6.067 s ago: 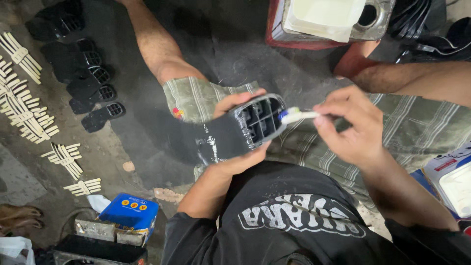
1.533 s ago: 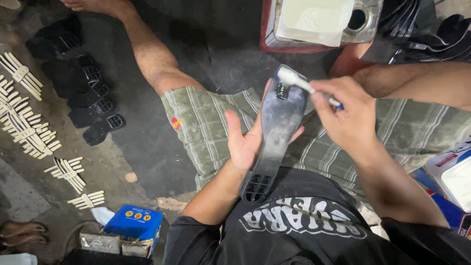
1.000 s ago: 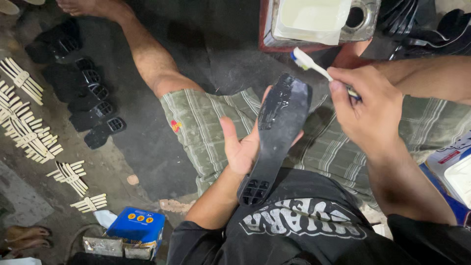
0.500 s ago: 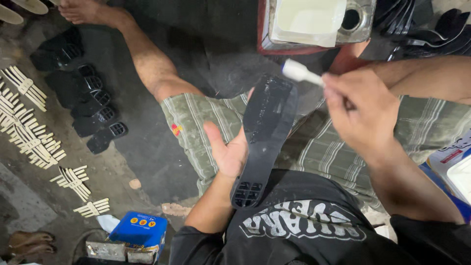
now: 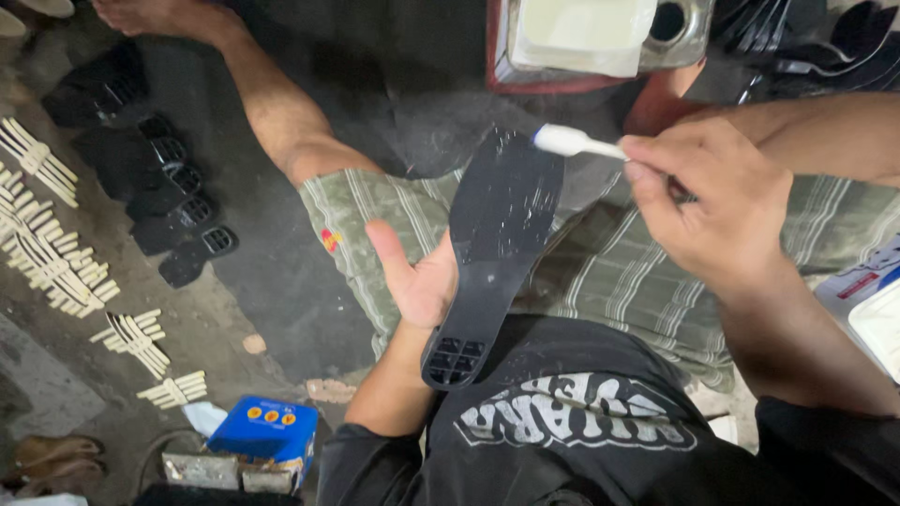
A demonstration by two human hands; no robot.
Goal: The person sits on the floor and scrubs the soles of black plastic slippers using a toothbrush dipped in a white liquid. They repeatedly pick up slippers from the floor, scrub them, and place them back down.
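A black shoe sole (image 5: 497,239) with a gridded heel end lies along my left hand (image 5: 417,276), which supports it from beneath with the palm up and thumb out. My right hand (image 5: 717,201) grips a white toothbrush-like brush (image 5: 577,142). The brush head touches the upper right edge of the sole. Both hands work above my lap, over green striped shorts (image 5: 600,272).
A row of black soles (image 5: 155,178) and bundles of pale strips (image 5: 56,253) lie on the floor at left. A blue box (image 5: 262,433) sits at the bottom left. A metal can with a white container (image 5: 586,37) stands ahead; a white tub (image 5: 872,300) is at right.
The sole was turned from its gridded heel facing the brush to lying lengthwise on my left palm. My right hand lifted the brush off, then brought it back to the sole's upper edge.
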